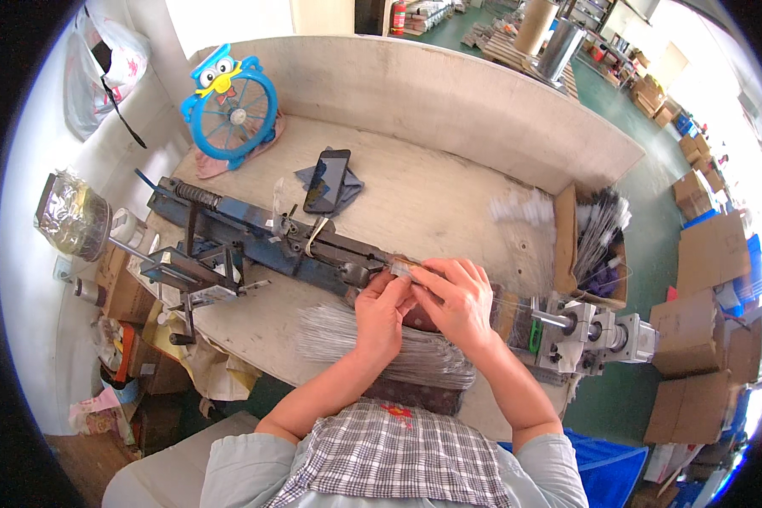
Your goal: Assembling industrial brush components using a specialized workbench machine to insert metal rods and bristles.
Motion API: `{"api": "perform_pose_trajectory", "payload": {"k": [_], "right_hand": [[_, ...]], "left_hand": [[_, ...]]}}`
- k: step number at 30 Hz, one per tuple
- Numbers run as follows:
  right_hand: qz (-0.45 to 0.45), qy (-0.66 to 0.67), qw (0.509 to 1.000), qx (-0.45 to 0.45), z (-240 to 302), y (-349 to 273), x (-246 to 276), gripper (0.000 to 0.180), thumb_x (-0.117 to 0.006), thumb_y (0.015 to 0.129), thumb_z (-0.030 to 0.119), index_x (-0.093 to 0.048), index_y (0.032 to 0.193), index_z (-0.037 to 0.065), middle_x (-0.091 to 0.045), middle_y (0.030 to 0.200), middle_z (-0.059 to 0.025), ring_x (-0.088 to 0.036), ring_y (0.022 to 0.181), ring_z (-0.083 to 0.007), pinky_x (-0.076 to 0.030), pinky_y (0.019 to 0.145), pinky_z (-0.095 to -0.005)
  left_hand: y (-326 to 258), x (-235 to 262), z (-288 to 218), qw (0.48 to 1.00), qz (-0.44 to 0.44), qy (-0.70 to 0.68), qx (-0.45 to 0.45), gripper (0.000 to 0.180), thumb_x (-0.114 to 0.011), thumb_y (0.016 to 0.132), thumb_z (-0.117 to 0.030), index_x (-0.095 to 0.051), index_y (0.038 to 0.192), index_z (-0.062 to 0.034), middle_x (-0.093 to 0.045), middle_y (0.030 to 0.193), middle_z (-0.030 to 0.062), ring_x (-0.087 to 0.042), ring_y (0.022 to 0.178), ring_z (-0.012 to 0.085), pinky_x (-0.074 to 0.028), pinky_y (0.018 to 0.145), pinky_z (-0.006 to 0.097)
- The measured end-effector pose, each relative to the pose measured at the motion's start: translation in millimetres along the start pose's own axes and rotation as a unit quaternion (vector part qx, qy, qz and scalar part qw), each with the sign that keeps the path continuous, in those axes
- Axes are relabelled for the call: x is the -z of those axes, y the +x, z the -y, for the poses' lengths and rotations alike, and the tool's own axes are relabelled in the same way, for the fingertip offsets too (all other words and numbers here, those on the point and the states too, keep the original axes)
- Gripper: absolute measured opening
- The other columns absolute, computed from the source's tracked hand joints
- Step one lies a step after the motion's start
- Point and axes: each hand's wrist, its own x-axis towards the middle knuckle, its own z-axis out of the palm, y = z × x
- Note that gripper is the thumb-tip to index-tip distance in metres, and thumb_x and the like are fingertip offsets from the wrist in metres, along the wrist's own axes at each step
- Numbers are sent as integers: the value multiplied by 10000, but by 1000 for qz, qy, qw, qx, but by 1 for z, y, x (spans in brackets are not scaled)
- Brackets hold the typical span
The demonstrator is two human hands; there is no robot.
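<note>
My left hand (pixel 379 313) and my right hand (pixel 461 298) meet at the near right end of a long blue metal bench device (pixel 258 240). Fingertips of both pinch a small clear, whitish piece (pixel 400 268), partly hidden by the fingers. Thin wire-like strands run to the right from beneath my right hand. A thick bundle of thin grey wires (pixel 339 332) lies under my wrists along the near table edge. A pale band (pixel 316 235) is looped around the device's dark bar, left of my hands.
A phone (pixel 327 181) on a grey cloth and a blue cartoon-shaped fan (pixel 235 114) stand behind the device. At right are a carton (pixel 565 241) of wire brushes, white bristles (pixel 523 208) and a metal spindle unit (pixel 597 334). A low panel (pixel 415 85) borders the table's back.
</note>
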Motion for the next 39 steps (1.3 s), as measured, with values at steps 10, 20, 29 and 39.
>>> {"api": "perform_pose_trajectory", "payload": {"k": [10,20,29,39], "right_hand": [[-24,3,1000,-10,10,10,19,233,-744,673,167,-708,897,115,-652,904,-16,-594,855,-220,-450,749,-344],[106,-132,985,-27,6,-14,28,135,-698,716,137,-685,843,94,-628,780,-18,-566,836,-212,-434,769,-351],[124,2,987,-97,3,-40,33,140,-657,780,162,-677,897,87,-649,841,-59,-621,696,-260,-500,618,-380],[265,-22,957,-115,-15,-79,22,117,-586,827,172,-620,755,87,-590,804,-73,-637,722,-282,-517,602,-400]], "left_hand": [[3,4,-8,998,11,-40,43,309,-452,963,-298,-567,1069,-32,-641,1017,95,-622,928,188,-477,851,330],[-10,-2,-13,997,15,37,63,606,-264,969,-546,-510,1195,-40,-618,1130,114,-595,1020,215,-461,866,335],[-20,13,-9,982,33,144,121,521,-446,963,-403,-380,1326,-34,-482,1321,142,-490,1179,238,-419,946,379],[-31,237,-137,959,-268,-43,-78,364,-629,865,-385,-567,1006,-56,-612,877,37,-555,750,120,-459,689,252]]}}
